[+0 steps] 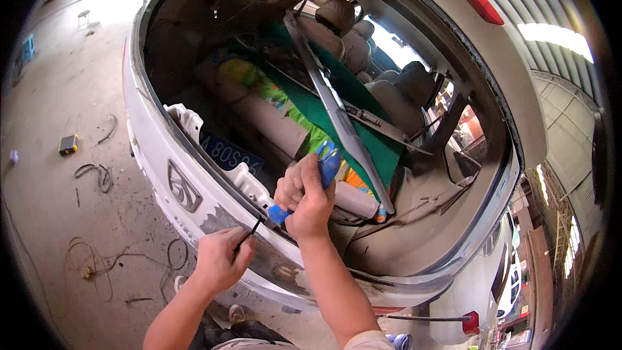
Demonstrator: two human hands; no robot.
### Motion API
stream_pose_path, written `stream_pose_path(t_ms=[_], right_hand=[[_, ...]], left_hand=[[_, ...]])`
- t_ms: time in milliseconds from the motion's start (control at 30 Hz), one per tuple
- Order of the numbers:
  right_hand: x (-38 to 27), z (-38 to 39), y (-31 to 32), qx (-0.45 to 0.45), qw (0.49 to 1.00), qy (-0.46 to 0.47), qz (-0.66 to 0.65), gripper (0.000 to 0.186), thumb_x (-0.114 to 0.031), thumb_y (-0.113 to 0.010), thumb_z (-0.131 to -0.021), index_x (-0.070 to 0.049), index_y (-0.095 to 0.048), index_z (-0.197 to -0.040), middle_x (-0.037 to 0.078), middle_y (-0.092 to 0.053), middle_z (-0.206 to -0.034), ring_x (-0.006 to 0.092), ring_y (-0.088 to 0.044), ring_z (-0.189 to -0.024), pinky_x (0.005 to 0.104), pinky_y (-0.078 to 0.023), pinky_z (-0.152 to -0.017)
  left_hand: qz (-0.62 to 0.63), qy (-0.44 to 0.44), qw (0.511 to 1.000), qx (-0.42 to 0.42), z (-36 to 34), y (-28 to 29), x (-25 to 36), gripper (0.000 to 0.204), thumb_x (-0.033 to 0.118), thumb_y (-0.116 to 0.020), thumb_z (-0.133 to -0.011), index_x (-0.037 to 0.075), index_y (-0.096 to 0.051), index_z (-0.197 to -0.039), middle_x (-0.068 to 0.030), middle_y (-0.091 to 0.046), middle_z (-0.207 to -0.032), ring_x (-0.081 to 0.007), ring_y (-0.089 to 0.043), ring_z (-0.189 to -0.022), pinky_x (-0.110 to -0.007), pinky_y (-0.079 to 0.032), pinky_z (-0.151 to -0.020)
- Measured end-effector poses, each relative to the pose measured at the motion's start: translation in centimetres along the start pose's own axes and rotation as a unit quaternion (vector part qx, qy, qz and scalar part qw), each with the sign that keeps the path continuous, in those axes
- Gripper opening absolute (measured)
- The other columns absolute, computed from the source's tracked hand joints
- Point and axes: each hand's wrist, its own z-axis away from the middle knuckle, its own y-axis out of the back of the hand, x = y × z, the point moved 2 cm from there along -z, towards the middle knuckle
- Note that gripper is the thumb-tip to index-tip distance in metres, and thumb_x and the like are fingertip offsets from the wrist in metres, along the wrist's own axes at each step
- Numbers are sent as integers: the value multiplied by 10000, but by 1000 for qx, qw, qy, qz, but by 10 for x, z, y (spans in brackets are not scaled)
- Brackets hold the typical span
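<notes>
My right hand (303, 199) is closed round a blue tool (329, 163), held over the open rear edge of a white car, with blue parts showing above and below my fingers; its exact kind is unclear. Lower and to the left, my left hand (220, 253) pinches a thin black piece (254, 226) at the scuffed painted rim (220, 219) of the tailgate. A white metal bracket (249, 183) sits just inside that rim, beside my right hand. A chrome emblem (183, 185) is on the white panel further left.
Inside the car lie a long grey strip (337, 116), a green sheet (379, 162), rolled material (272, 123), a blue plate (220, 152) and seats (414, 84) beyond. On the floor are cables (97, 259) and a yellow-black box (68, 144). A stool (83, 16) stands farther back.
</notes>
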Motion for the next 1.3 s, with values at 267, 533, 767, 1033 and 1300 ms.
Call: stream_pose_path(t_ms=[267, 533, 767, 1033, 1300], right_hand=[[8, 2, -6, 39, 999, 11, 18, 464, -406, -541, -929, -151, -324, -608, -58, -255, -501, 54, -238, -403, 232, -200, -396], [5, -2, -10, 67, 997, 20, 20, 460, -391, -539, -932, -153, -318, -606, -59, -249, -502, 62, -235, -405, 239, -194, -399], [12, 5, -5, 17, 999, 9, 26, 449, -391, -540, -930, -154, -332, -610, -58, -260, -503, 76, -244, -395, 246, -194, -393], [19, -3, 3, 92, 996, 9, 2, 443, -405, -587, -896, -163, -366, -598, -60, -299, -493, 61, -292, -396, 244, -210, -391], [11, 3, -3, 43, 998, 44, -13, 463, -411, -567, -910, -152, -330, -608, -56, -250, -501, 67, -247, -398, 249, -191, -401]], left_hand=[[17, 5, 1000, -3, 5, -2, 5, 183, 129, -561, -818, 8, -503, -693, -176, -507, -627, -379, -528, -592, -408, -410, -516], [9, -8, 1000, 8, 11, -1, 10, 200, 124, -562, -824, 5, -489, -680, -183, -494, -618, -389, -519, -593, -407, -407, -518], [14, 27, 1000, -7, 16, 9, 10, 177, 118, -544, -826, 1, -500, -701, -191, -509, -641, -388, -526, -603, -407, -415, -531], [23, -20, 999, 11, 17, 5, 5, 127, 111, -556, -812, 15, -529, -733, -172, -505, -640, -377, -514, -583, -418, -417, -530], [25, -27, 999, 4, 17, 7, 5, 134, 109, -559, -813, 11, -522, -730, -178, -478, -629, -378, -501, -579, -416, -407, -522]])
